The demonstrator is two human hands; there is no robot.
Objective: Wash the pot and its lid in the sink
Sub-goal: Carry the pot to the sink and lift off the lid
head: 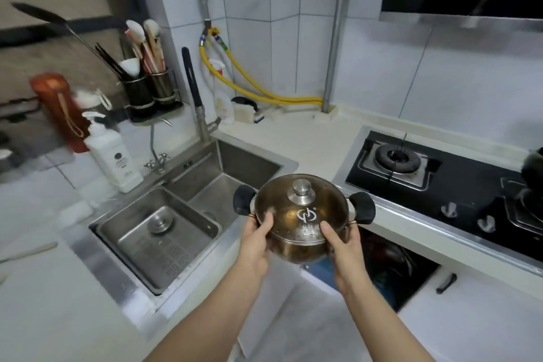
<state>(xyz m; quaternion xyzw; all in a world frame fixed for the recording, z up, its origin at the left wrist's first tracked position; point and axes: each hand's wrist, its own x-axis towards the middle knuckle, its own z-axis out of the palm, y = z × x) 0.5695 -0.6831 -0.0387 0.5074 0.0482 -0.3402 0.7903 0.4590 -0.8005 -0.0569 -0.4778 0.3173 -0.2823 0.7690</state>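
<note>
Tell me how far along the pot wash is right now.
Early stage. Done: the pot is off the stove and lifted, lid still on. In hand: the left hand and right hand grip the pot's sides, thumbs on the lid, beside the sink. Left: lowering it into the sink, removing the lid, washing both. No water shows running from the faucet.

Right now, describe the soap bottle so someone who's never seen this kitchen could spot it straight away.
Find the steel sink set into the white counter. At its back left corner, left of the small tap, stands the soap bottle. It is the white one with a pump top and a round dark label, unlike the red bottle behind it.
</note>
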